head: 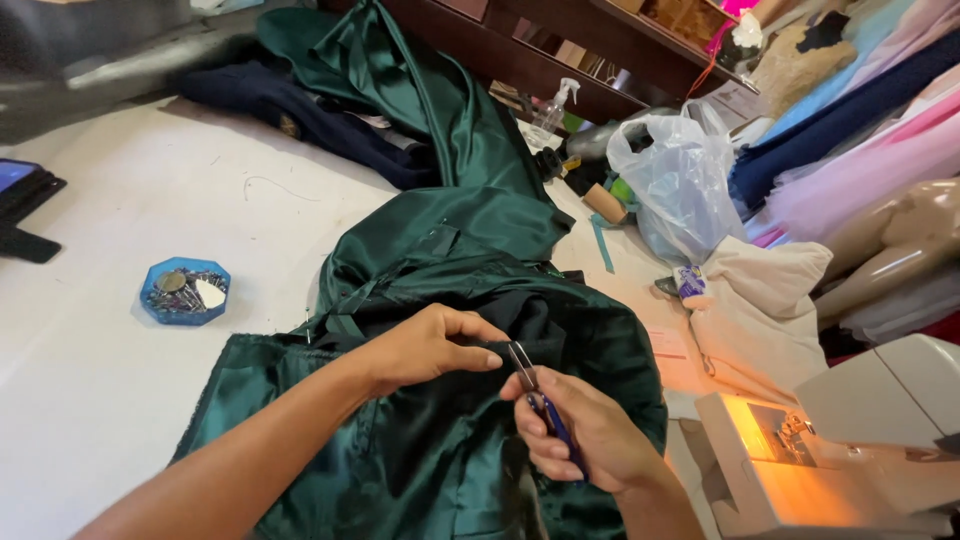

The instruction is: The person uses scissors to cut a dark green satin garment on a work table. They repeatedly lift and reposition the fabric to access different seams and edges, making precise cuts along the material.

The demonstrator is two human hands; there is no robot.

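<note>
A dark green satin garment (440, 240) lies spread across the white table (90, 400), with a black lining showing at its middle. My left hand (425, 345) pinches a fold of the black fabric. My right hand (585, 430) grips small thread snips with a blue handle (535, 395). The metal tips of the snips point up at the fabric edge just beside my left fingertips.
A blue octagonal dish of pins (185, 290) sits on the table's left. A white sewing machine (830, 450) with a lit lamp stands at the right. A clear plastic bag (680, 180), a spray bottle (555, 105), cream cloth (760, 300) and stacked fabrics (860, 130) crowd the far right.
</note>
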